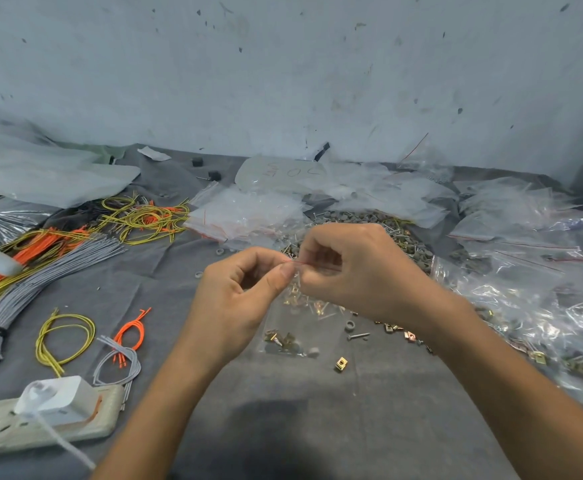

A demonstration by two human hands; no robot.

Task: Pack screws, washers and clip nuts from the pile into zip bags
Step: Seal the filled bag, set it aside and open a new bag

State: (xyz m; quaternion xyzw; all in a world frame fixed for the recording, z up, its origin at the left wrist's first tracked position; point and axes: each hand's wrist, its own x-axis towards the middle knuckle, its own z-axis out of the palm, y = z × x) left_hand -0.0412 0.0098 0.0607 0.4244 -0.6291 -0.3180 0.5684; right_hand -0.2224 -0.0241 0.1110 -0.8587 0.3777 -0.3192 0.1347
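Head view: near the middle of the grey tabletop point(283, 427), the left hand point(238, 299) and right hand point(352, 271) both pinch the red-striped mouth of a clear zip bag point(290, 327). Its long axis runs from the fingers toward the near edge, mouth uppermost, with clip nuts point(279, 341) at its bottom. The pile point(404, 237) lies just behind the hands.
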